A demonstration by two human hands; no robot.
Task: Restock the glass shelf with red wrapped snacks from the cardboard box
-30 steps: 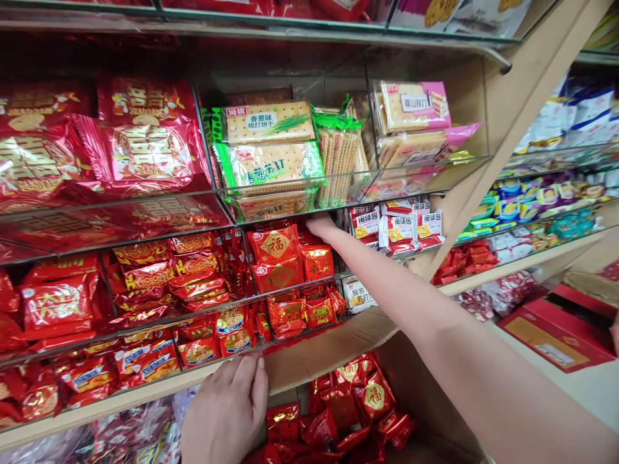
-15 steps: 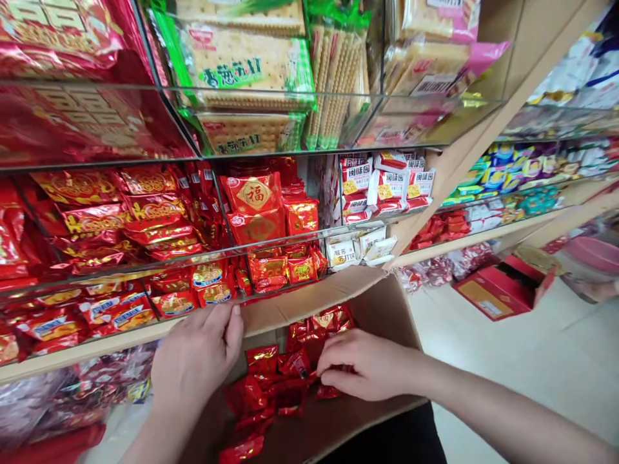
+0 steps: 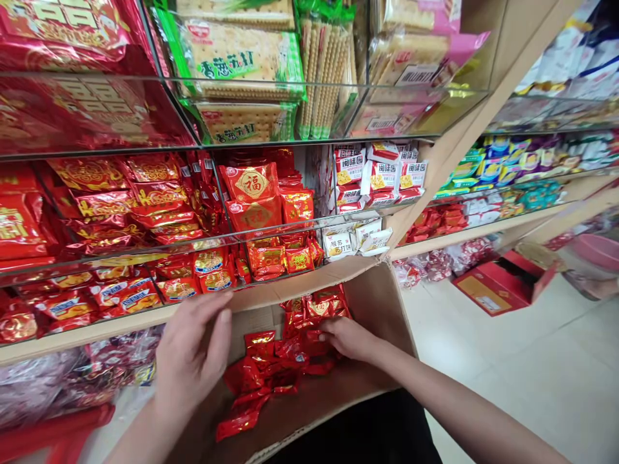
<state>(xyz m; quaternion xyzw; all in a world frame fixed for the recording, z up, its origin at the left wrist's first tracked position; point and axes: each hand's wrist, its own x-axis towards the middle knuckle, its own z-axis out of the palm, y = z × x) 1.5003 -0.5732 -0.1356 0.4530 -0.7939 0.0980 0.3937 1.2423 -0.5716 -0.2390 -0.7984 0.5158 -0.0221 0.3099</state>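
An open cardboard box [image 3: 401, 296] is in front of me at the shelf's foot, with shiny red snack packets [image 3: 264, 348] lying loose inside it. My right hand [image 3: 351, 338] reaches into the box, its fingers closed on a red packet [image 3: 316, 341] among the others. Over the box's left corner, my left hand [image 3: 196, 348] is lifted with thumb and fingers apart, holding nothing. Its fingertips are close to the box's far flap [image 3: 300, 283]. At the back of the box are red packets with a gold character [image 3: 322, 306].
Clear-fronted shelves hold red packets [image 3: 251, 183], green-edged crackers [image 3: 242, 58] and white-and-red packets [image 3: 384, 174]. A slanting wooden post [image 3: 445, 154] divides the shelves. On the floor to the right lies a red carton [image 3: 503, 283]. A red stool-like object [image 3: 58, 432] is at lower left.
My left hand has let go of the flap's edge and its fingers have spread. My right hand has shifted slightly up and deeper among the packets. The view has moved a little.
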